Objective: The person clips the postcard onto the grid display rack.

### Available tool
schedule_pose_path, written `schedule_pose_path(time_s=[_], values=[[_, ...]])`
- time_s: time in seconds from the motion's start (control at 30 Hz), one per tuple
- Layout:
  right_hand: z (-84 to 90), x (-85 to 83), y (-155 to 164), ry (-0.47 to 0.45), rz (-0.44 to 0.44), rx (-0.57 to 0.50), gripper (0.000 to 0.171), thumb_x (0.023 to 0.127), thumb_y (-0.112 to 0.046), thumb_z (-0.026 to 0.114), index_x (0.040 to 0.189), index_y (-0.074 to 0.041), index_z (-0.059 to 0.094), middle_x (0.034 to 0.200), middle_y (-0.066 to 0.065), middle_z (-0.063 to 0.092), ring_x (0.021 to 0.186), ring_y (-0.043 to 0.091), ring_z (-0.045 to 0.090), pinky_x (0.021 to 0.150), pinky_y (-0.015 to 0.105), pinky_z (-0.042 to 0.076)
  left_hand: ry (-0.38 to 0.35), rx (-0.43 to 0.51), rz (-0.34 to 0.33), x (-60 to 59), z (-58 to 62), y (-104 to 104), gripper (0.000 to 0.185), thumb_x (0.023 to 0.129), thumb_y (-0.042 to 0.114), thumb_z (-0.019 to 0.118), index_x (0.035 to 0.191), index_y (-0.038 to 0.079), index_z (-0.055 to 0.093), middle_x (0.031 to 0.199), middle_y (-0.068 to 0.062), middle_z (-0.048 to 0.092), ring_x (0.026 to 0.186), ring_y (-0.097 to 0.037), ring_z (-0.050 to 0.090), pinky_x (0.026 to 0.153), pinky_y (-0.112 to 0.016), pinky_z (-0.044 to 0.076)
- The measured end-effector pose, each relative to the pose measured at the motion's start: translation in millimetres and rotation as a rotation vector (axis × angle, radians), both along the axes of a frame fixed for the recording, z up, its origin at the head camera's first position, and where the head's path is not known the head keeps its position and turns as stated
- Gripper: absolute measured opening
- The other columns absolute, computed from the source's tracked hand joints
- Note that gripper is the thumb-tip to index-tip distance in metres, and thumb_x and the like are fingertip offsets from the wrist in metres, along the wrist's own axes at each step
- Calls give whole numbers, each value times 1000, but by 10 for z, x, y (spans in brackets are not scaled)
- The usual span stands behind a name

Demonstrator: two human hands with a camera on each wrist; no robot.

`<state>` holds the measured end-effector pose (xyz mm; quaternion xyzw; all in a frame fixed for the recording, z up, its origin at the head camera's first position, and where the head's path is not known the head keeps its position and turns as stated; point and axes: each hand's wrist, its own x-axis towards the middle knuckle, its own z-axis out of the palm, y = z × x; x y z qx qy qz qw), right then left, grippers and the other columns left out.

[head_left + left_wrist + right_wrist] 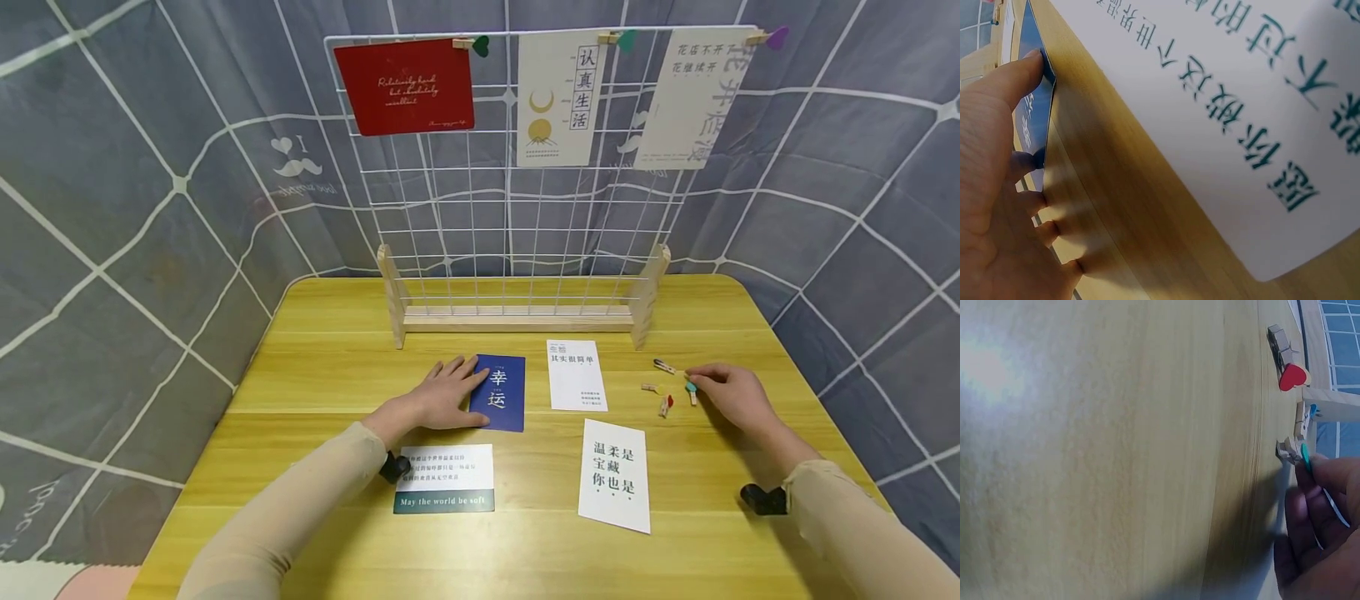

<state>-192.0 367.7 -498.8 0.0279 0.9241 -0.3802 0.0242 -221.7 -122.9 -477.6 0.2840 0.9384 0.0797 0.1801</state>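
Observation:
My left hand [442, 398] lies with fingers spread at the left side of a dark blue card [506, 393] on the table. In the left wrist view, its thumb [1013, 78] touches that card near one edge. At the right, my right hand [731, 396] pinches a small wooden clothespin with a teal heart [692, 388] between thumb and forefinger. The right wrist view shows this green heart [1305, 456] at the fingertips. Beside it lie a clothespin with a red heart [665, 406], one with a dark blue heart [663, 365] and one with a yellow heart [651, 388].
A white wire grid [487, 200] on a wooden stand [517, 318] rises at the back. A red card [408, 92] and two pale cards hang clipped to its top. White cards [576, 375] [615, 475] and a white-and-green card [446, 479] lie on the table.

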Motion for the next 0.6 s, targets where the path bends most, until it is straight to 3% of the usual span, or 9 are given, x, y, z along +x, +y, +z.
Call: schedule_pose_path(time_s=[0.13,0.27,0.33,0.43,0.6], values=[[-2,-4,26,8,-26,-10,41,109,-28,51,128,5,67,126,28,65,117,43,59,92,48,51,-1,4,3,4,-5,1,92,94,66,59,165,20,23,171,-10,10,156,-34,5,122,-58,5],[5,-9,49,-10,-38,-90,39,109,-22,52,129,9,65,118,25,69,94,20,70,76,25,55,-2,3,1,5,-10,-4,92,94,66,58,165,20,22,171,-9,9,156,-33,5,122,-58,5],[11,-4,56,-24,-43,-129,38,108,-20,53,130,10,63,116,24,69,88,14,71,72,20,55,-4,8,1,8,-9,-6,92,94,66,59,165,19,23,171,-10,9,156,-34,5,122,-58,5],[19,7,62,-16,-34,-78,38,107,-20,55,130,8,64,119,25,68,95,20,69,77,25,55,-6,17,3,12,3,-5,92,94,65,60,165,18,24,171,-10,10,156,-34,5,122,-59,5],[22,28,73,11,57,61,41,108,-27,52,135,3,63,131,30,59,115,45,55,90,56,49,0,8,-3,15,9,0,92,95,65,59,165,18,23,171,-10,10,156,-34,5,122,-59,6]])
